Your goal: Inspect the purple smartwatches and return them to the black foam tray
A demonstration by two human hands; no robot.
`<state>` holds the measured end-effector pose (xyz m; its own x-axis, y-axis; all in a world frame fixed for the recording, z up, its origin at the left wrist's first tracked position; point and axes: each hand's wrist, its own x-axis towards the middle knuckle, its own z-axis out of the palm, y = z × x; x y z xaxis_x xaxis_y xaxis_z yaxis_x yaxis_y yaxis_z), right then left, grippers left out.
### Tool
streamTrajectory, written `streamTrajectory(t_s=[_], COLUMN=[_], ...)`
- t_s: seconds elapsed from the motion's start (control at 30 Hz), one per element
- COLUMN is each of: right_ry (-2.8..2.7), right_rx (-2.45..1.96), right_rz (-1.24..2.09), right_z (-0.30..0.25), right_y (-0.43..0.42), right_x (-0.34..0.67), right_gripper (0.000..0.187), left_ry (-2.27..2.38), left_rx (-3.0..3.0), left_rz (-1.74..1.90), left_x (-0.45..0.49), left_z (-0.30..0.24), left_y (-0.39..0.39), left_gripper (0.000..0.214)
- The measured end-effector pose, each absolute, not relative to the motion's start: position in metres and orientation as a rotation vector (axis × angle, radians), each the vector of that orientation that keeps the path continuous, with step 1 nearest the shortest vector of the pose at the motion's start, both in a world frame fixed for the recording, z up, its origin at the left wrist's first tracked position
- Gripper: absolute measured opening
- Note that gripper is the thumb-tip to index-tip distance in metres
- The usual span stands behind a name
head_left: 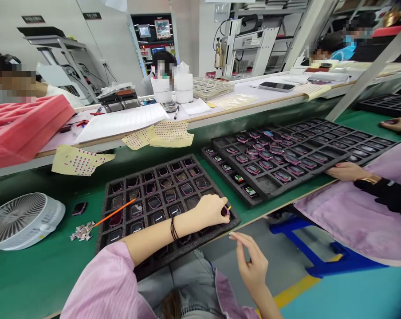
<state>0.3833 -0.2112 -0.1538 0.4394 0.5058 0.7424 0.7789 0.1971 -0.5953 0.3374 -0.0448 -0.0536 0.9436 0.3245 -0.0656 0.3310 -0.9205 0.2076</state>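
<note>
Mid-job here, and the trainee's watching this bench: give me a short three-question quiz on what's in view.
1. True or false: the right hand touches the black foam tray.
2. Which hand wears the black wrist cord?
3. What lies across the tray's left rim? A: an orange stick. B: a pair of scissors. C: a ruler.

Key: 1 false; 2 the left hand; 3 A.
</note>
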Motion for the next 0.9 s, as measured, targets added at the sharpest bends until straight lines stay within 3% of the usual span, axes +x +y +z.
streamTrajectory(t_s=[0.2, 0.4, 0.53, 0.77, 0.9], right_ry=[-1.1, -1.246, -1.365, -1.203, -1.15], right_rx=[-1.559, -1.462, -1.31, -1.324, -1.315], right_rz=[-0.322, -0.347, -0.316, -0.249, -0.369], right_z=[-0.14, -0.123, -0.117, -0.113, -0.115], right_y=[-0.199, -0.178, -0.173, -0.176, -0.171], right_x=[0.395, 0.413, 0.416, 0.415, 0.403], right_gripper=[0.029, 0.047, 0.05, 0.034, 0.039], left_ry=[0.379, 0.277, 0.29, 0.289, 0.323], left_rx=[2.303, 1.402, 1.249, 1.23, 1.161], left_rz=[0.2, 0.141, 0.118, 0.078, 0.123], left_x=[0.334, 0.321, 0.315, 0.311, 0.312], left_z=[-0.06, -0.075, -0.081, -0.079, -0.08], left_y=[-0.026, -0.017, -0.019, -0.026, -0.036], left_gripper=[0.033, 0.052, 0.047, 0.049, 0.052])
